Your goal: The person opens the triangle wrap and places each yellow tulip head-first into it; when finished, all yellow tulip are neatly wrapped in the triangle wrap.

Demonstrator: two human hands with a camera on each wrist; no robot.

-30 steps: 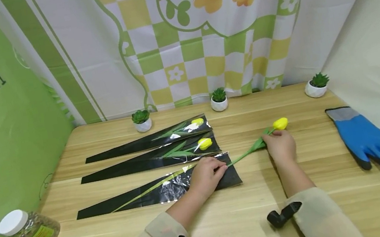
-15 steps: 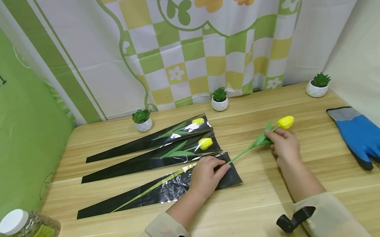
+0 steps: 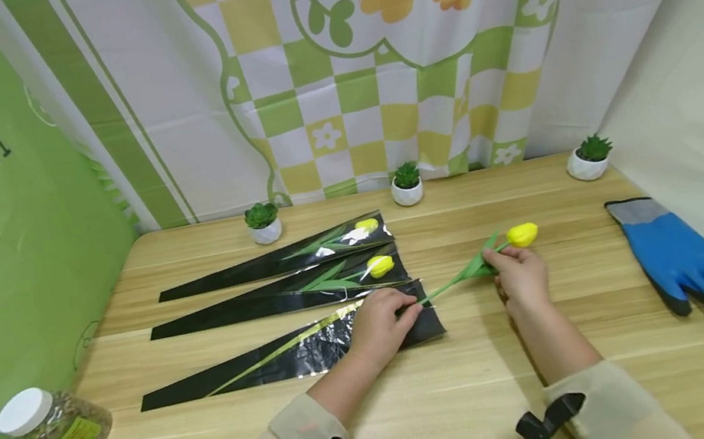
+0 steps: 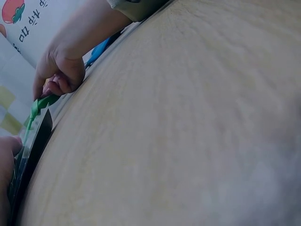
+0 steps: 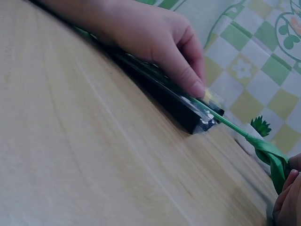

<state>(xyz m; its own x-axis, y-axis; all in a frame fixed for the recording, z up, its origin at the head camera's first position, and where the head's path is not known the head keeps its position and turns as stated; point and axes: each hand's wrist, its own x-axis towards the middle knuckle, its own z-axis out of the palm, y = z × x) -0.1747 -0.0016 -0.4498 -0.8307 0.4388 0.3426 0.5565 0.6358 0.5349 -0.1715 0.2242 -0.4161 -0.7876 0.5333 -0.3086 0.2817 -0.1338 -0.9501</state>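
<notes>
In the head view my right hand (image 3: 524, 280) pinches a yellow tulip (image 3: 522, 235) by its stem and green leaves, just below the bloom. The stem slants down to the left, its lower end inside the wide mouth of a black, clear-fronted flower sleeve (image 3: 321, 350). Thumb and fingers of my left hand (image 3: 380, 327) pinch the sleeve at that mouth, covering part of it. From the right wrist view, the green stem (image 5: 230, 125) runs out from under the left thumb. The left wrist view shows the right hand (image 4: 61, 75) curled at the leaves.
Behind lie two more sleeves, the middle one (image 3: 234, 309) and the far one (image 3: 248, 266), each with a yellow tulip inside. Three potted succulents, one at centre (image 3: 407, 191), line the back edge. A white-lidded jar (image 3: 73, 433) stands left; a blue glove (image 3: 682, 250) lies right.
My right hand with the tulip shifts slightly right, then back left and a little nearer. The sleeve's mouth end has turned slightly away from me, while my left hand stays almost in place.
</notes>
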